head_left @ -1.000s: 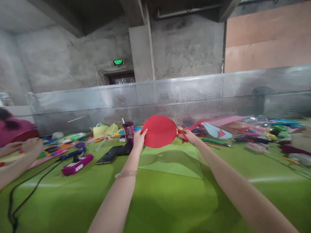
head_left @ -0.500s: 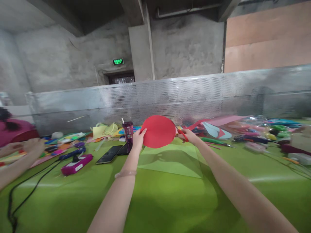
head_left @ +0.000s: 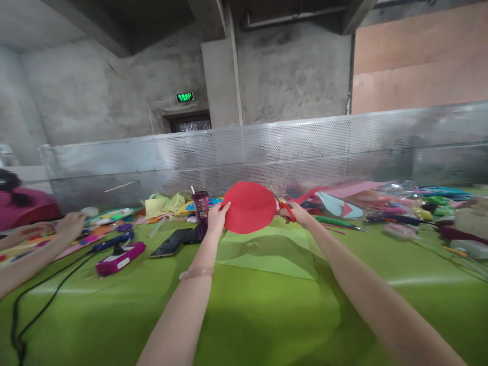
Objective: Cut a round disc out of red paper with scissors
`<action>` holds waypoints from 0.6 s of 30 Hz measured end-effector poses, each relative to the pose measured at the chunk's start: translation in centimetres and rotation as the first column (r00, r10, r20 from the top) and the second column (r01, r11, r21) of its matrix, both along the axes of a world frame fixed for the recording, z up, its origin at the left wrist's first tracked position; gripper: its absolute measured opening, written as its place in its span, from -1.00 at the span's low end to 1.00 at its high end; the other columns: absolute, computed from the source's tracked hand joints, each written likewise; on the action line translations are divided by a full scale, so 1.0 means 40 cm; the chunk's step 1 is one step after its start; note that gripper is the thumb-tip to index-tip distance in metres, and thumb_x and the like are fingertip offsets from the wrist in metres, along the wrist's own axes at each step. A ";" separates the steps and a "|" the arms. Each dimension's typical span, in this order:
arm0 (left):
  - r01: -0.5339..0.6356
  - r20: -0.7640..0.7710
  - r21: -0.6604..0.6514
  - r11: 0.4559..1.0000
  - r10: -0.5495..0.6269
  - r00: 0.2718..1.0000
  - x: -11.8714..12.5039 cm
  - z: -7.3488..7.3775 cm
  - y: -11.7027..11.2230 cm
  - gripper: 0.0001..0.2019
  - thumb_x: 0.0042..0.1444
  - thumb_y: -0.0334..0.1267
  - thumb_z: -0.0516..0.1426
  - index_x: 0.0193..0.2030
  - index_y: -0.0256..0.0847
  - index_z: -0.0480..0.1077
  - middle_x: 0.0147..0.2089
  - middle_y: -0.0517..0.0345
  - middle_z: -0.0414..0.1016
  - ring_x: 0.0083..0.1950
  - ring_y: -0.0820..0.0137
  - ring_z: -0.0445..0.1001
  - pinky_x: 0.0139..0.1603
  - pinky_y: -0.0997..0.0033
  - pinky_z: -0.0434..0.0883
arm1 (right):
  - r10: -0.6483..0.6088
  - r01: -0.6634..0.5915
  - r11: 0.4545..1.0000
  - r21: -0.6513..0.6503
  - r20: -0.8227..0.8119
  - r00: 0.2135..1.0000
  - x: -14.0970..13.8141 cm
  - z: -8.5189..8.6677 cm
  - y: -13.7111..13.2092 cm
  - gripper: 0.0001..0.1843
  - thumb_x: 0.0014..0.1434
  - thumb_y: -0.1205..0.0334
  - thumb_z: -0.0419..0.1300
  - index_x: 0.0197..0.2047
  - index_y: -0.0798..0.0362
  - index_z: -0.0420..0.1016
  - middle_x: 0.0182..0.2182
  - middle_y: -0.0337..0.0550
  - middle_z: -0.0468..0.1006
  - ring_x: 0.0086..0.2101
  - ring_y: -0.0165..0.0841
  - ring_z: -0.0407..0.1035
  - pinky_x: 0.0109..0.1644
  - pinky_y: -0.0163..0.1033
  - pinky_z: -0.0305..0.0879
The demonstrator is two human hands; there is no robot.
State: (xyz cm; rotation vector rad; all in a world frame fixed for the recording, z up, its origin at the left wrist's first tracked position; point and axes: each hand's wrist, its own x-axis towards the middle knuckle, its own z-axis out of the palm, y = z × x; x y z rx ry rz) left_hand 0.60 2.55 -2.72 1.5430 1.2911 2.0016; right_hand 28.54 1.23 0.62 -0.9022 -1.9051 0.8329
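Note:
A round piece of red paper (head_left: 249, 207) is held up above the table, its flat face toward me. My left hand (head_left: 218, 217) pinches it at the left edge, thumb on the near face. At the right edge, my right hand (head_left: 299, 214) is closed around the red handles of a pair of scissors (head_left: 288, 211). The blades lie against the paper's right rim and are partly hidden behind it. Below the circle, a light green sheet (head_left: 267, 252) lies flat on the green table.
Left of my arm are a phone (head_left: 171, 243), a dark purple cup with a straw (head_left: 201, 208) and a purple power strip (head_left: 120, 259) with a black cord. A co-worker's hands (head_left: 70, 226) are at far left. Craft supplies (head_left: 404, 206) lie at right.
My hands, the red circle and the scissors have barely moved; the circle's outline is slightly shifted. At far left, the co-worker's hand has moved to the right.

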 end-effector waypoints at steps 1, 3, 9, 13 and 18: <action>0.005 -0.002 0.003 1.000 -0.005 1.000 0.000 -0.001 0.001 -0.63 -0.11 0.04 0.15 -0.33 -0.25 0.46 -0.30 0.04 0.52 -0.26 0.25 0.43 -0.24 0.35 0.31 | 0.003 -0.003 1.000 -0.001 0.003 1.000 0.000 0.000 -0.001 -0.83 -0.18 0.18 0.13 -0.59 0.08 0.23 -0.69 -0.33 0.21 -0.64 -0.50 0.13 -0.58 -0.35 0.18; 0.003 -0.001 0.016 1.000 -0.003 1.000 -0.001 -0.002 0.004 -0.62 -0.12 0.05 0.16 -0.33 -0.25 0.46 -0.31 0.05 0.52 -0.26 0.25 0.43 -0.23 0.35 0.31 | 0.009 -0.009 1.000 -0.007 0.008 1.000 -0.001 -0.001 0.001 -0.83 -0.18 0.18 0.13 -0.57 0.09 0.24 -0.68 -0.33 0.21 -0.64 -0.50 0.13 -0.57 -0.35 0.18; -0.053 -0.010 0.001 0.999 0.053 0.999 -0.004 -0.003 0.006 -0.60 -0.12 0.06 0.15 -0.34 -0.28 0.46 -0.39 0.05 0.50 -0.31 0.27 0.42 -0.28 0.36 0.30 | 0.025 -0.025 0.999 -0.022 0.008 1.000 -0.003 -0.007 0.010 -0.82 -0.19 0.17 0.14 -0.52 0.10 0.27 -0.66 -0.33 0.22 -0.64 -0.50 0.14 -0.57 -0.34 0.16; -0.044 -0.030 -0.012 0.999 0.043 0.999 -0.004 -0.002 0.004 -0.62 -0.08 0.04 0.12 -0.31 -0.26 0.46 -0.35 0.05 0.50 -0.30 0.27 0.41 -0.30 0.38 0.30 | 0.024 -0.024 1.000 -0.007 0.016 1.000 -0.005 -0.007 0.008 -0.82 -0.18 0.17 0.14 -0.53 0.10 0.27 -0.67 -0.34 0.22 -0.64 -0.50 0.13 -0.58 -0.34 0.16; -0.053 -0.018 0.007 0.999 0.053 0.998 -0.005 -0.004 0.007 -0.63 -0.11 0.05 0.15 -0.37 -0.26 0.45 -0.40 0.08 0.49 -0.33 0.30 0.40 -0.28 0.38 0.29 | 0.036 -0.036 0.999 0.012 0.026 0.999 -0.006 -0.004 0.001 -0.82 -0.17 0.16 0.13 -0.55 0.09 0.25 -0.68 -0.34 0.21 -0.64 -0.50 0.13 -0.58 -0.35 0.16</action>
